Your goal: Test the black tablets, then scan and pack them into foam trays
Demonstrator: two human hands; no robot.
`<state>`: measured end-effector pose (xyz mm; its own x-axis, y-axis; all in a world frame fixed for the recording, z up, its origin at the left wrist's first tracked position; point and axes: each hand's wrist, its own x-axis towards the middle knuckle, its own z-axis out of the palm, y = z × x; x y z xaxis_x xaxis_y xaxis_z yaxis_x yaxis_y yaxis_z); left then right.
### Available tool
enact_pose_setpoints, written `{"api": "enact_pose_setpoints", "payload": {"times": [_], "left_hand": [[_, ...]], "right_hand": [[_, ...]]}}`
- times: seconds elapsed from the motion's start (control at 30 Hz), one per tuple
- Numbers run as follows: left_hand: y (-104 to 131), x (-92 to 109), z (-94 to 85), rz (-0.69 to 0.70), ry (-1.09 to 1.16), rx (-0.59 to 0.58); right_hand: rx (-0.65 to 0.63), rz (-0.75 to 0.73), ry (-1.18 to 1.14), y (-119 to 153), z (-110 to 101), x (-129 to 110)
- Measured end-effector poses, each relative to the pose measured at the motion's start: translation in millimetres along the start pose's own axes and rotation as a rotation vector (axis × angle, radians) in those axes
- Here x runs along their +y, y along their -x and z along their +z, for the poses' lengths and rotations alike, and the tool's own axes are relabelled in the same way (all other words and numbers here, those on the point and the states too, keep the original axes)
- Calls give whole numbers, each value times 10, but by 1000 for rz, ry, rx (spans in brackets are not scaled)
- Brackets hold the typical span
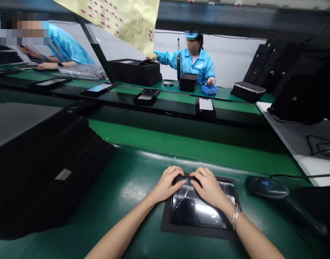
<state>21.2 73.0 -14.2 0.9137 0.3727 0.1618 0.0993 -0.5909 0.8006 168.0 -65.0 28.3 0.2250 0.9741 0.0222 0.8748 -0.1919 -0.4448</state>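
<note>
A tablet (196, 213) with a dark glossy screen lies in a black foam tray (197, 232) on the green bench, lights reflected in its glass. At its far edge, my left hand (169, 184) has curled fingers over the rim and a thumb on the screen. Close beside it, my right hand (208, 187) grips the same edge in the same way, its thumb also on the glass. The fingertips are partly hidden behind the far rim. A barcode scanner (267, 187) with a cable rests to the right of the tray.
A tall stack of black foam trays (41, 172) stands on the left. Beyond runs a conveyor (175, 111) carrying several devices, one a white-screened device (206, 104). Across it, two people in blue work near black boxes and a blue bin (210, 90). A yellow sheet (127, 21) hangs above.
</note>
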Motion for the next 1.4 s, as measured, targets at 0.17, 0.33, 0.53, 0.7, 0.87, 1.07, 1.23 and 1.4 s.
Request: {"api": "enact_pose_setpoints", "payload": {"times": [0.17, 0.33, 0.53, 0.7, 0.87, 1.07, 1.23, 1.4], "left_hand": [[-58, -23, -25, 38, -1, -81], [-101, -40, -27, 59, 56, -82], [-90, -32, 7, 40, 41, -19], [-100, -46, 10, 43, 43, -1], [-96, -51, 5, 32, 8, 33], [-115, -87, 27, 56, 11, 5], [-115, -80, 26, 44, 18, -1], [-85, -58, 54, 49, -8, 35]], "right_hand": [[-3, 16, 1, -5, -14, -17], [-15, 16, 12, -15, -26, -8], [-36, 19, 6, -19, -71, -17], [-1, 17, 16, -16, -73, -54], [116, 33, -119, 158, -159, 52], [371, 319, -149, 910, -436, 391], [305, 519, -186, 1339, -399, 402], [373, 594, -240, 1297, -250, 268]]}}
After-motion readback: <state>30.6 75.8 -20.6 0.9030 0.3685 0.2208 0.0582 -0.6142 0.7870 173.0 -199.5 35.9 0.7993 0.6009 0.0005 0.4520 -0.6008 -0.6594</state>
